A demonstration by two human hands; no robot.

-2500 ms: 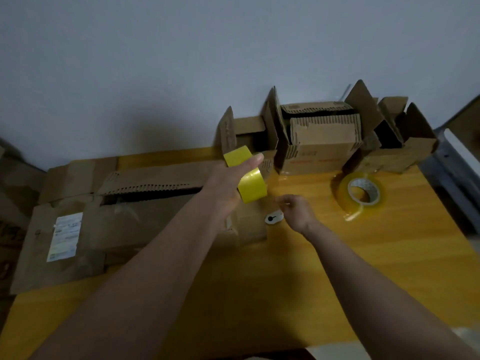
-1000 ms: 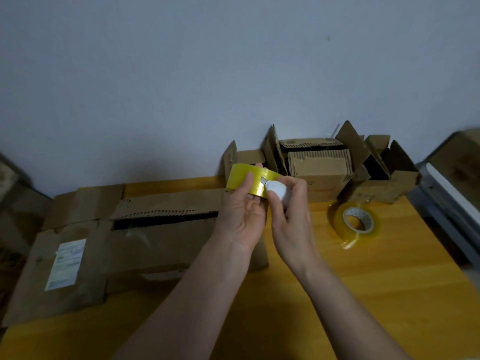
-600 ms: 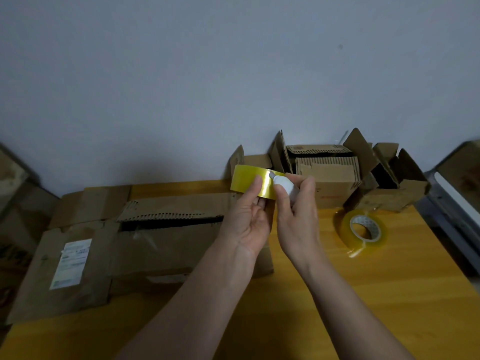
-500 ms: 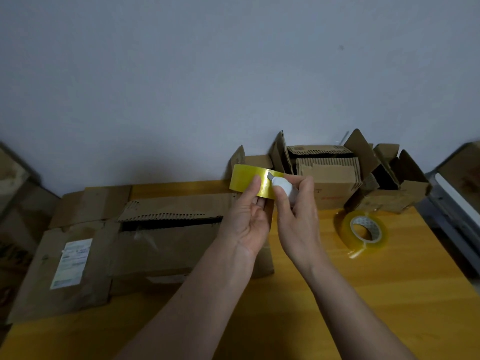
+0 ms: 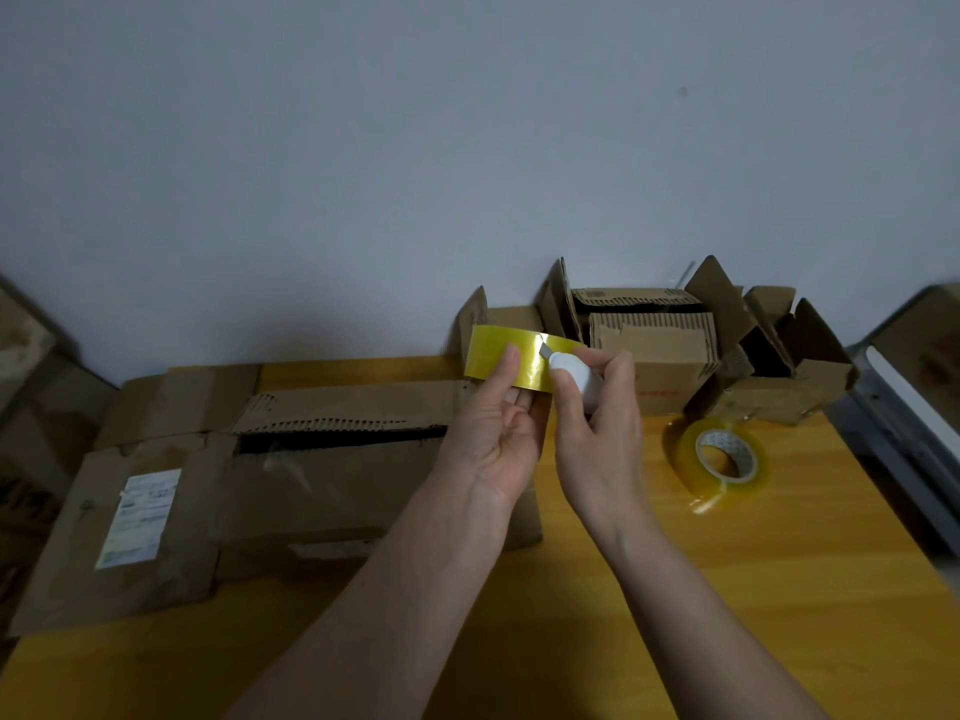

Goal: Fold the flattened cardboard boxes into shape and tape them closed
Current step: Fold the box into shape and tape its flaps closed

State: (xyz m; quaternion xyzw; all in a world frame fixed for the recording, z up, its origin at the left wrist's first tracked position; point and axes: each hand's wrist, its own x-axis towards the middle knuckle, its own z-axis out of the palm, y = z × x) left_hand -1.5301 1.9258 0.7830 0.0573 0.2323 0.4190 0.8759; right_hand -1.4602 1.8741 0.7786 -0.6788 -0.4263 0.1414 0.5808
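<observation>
The left hand point(image 5: 498, 433) is raised palm-up above the table point(image 5: 727, 589), its fingers straight, with a strip of yellow tape point(image 5: 511, 358) lying across the fingertips; the thumb is hidden, so whether it pinches the strip cannot be told. The right hand point(image 5: 597, 439), just right of the tape strip, has its fingers curled round a small white cutter point(image 5: 574, 374), whose short grey blade touches the strip's upper edge near its right end.

Below and left of the strip a large flattened box point(image 5: 291, 491) lies on the table, one corrugated flap torn along its edge and a white label point(image 5: 140, 517) near its left end. Behind the strip, against the wall point(image 5: 415, 148), stands a cluster of small boxes point(image 5: 660, 345) with flaps up and open. Right of the strip and nearer the camera, a tape roll point(image 5: 724, 465) lies on the table, well apart from both hands.
</observation>
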